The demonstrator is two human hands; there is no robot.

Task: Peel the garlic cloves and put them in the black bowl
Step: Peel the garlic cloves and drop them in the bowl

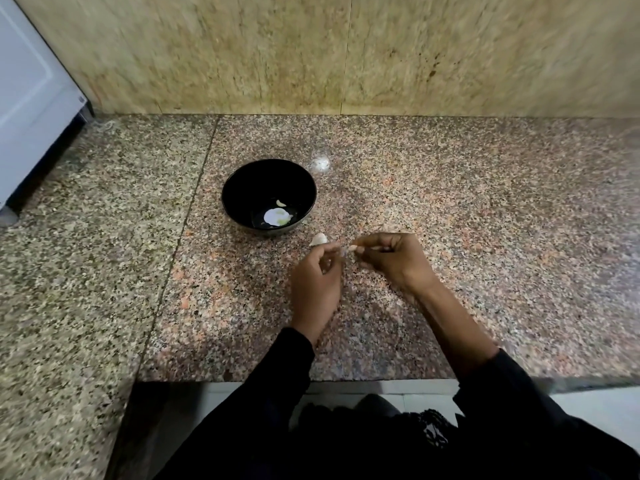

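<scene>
Garlic clove (352, 248) being pinched at right hand (391, 259) fingertips, mid-tabletop (485, 220). Left hand (317, 271) pinching thin skin beside it. Unpeeled clove (318, 239) lying just in front of black bowl (242, 181); peeled clove (281, 203) sitting inside.

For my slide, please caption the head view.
Both hands peel a garlic clove beside the black bowl.
</scene>
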